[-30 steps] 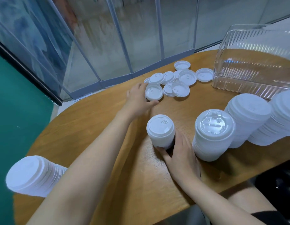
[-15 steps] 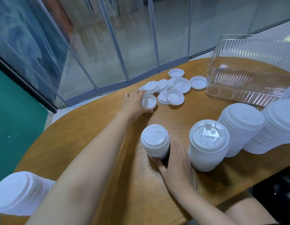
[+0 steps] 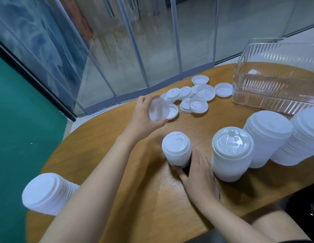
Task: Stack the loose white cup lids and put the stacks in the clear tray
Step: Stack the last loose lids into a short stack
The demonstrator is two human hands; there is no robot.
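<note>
My left hand (image 3: 144, 116) holds one white lid (image 3: 158, 110) tilted on edge, lifted just above the table beside the loose lids. Several loose white lids (image 3: 195, 97) lie scattered at the table's far side. My right hand (image 3: 198, 174) grips the base of a small upright stack of lids (image 3: 176, 149) in the middle. The clear tray (image 3: 275, 85) stands at the far right with no lids visible inside it.
Three taller lid stacks stand at the right: one (image 3: 231, 153), a second (image 3: 267, 135) and a leaning third (image 3: 303, 137). Another stack (image 3: 47, 193) lies at the table's left edge. Glass panels rise behind the round wooden table (image 3: 103, 148).
My left hand closed on a lid from the loose pile, then lifted and tilted it toward me. My right hand stayed on the small stack.
</note>
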